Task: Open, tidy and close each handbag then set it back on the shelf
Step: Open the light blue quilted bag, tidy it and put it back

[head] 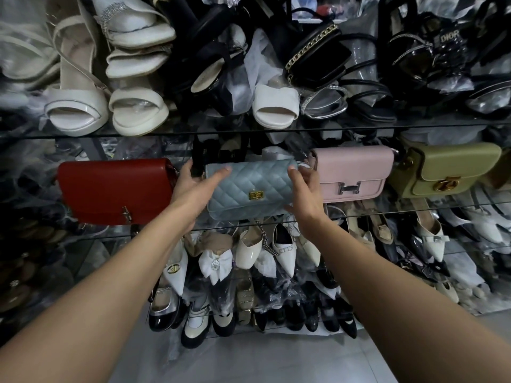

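A: Head view. Small quilted pale-blue handbag with a gold turn-lock clasp (250, 189) sits on the middle glass shelf (414, 207), between a smooth red flap handbag (116, 190) and a pink flap handbag with a silver H buckle (351, 174). An olive-green handbag with a round gold clasp (448, 170) stands further right.

B: Hands?

A: Left hand (195, 181) spread wide over the blue bag's left end, fingers across the top front, thumb up behind, near the red bag. Right hand (305, 189) clasps the right end, fingertips curled over the top corner. Both on the bag; neither closed into a fist. Cannot tell whether the bag's weight is on the shelf or on the hands.

B: How will it handle?

A: Judging by its size, light. Padded quilting should give a little under the fingers; the glossy sheen suggests a slick surface, so an end-to-end squeeze is safer than pinching the face. The body looks firm enough to hold its shape.

B: Anything to watch?

A: A checked strap (264, 234) hangs below the shelf edge, over the pale pointed shoes (276, 250) on the lower shelf. It could snag on the glass. Neighbouring bags stand close; the red one is nearly touching the left thumb. Clasp looks shut, flap down, so opening is probably still ahead.
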